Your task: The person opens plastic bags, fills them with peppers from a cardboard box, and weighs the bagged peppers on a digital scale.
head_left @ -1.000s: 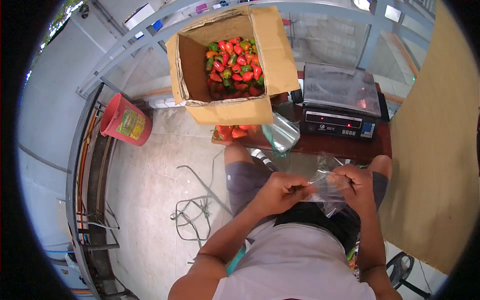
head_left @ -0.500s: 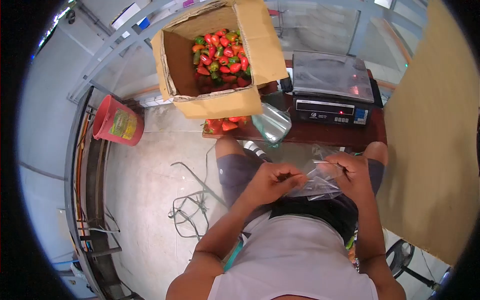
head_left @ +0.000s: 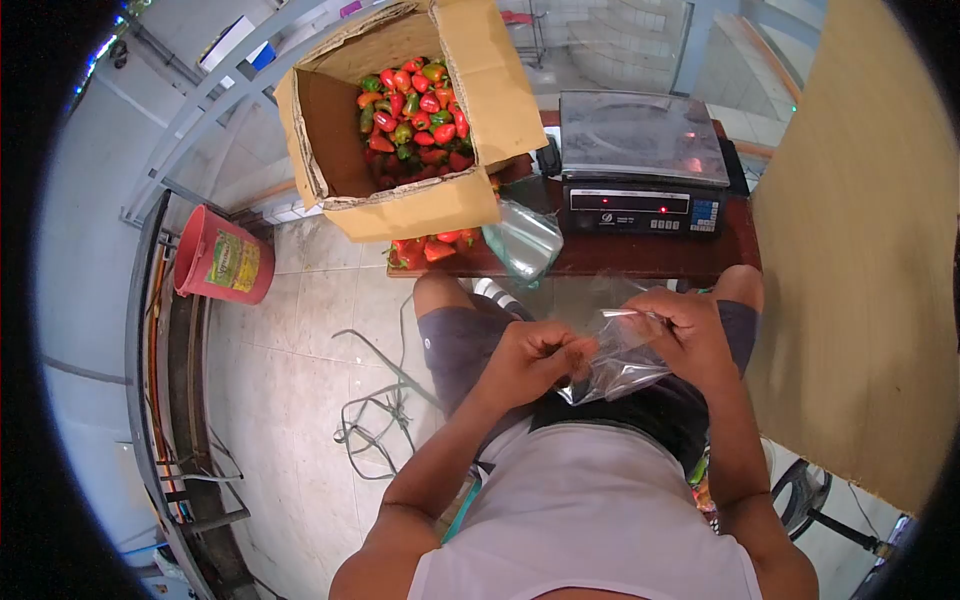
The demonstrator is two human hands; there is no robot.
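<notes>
A clear plastic bag [head_left: 625, 365] is stretched between my two hands, above my lap. My left hand [head_left: 540, 362] pinches its left edge between thumb and fingers. On the other side my right hand [head_left: 682, 330] grips the bag's upper right part, fingers curled. Beyond my knees, a bundle of clear plastic bags [head_left: 527, 243] lies on the dark red bench [head_left: 625, 262]. Red and green peppers [head_left: 415, 115] fill part of an open cardboard box [head_left: 420, 212], and several red peppers [head_left: 438, 247] lie on the bench in front of it.
A digital scale [head_left: 643, 160] stands on the bench to the right of the box. At left is a red bucket [head_left: 225, 255]. Green strapping [head_left: 375, 430] lies tangled on the tiled floor [head_left: 285, 420]. A plywood panel [head_left: 860, 270] rises at the right.
The view has shifted, so the box and scale sit farther left. The plastic bag between my hands has changed shape and hangs lower and wider. Both hands still hold it.
</notes>
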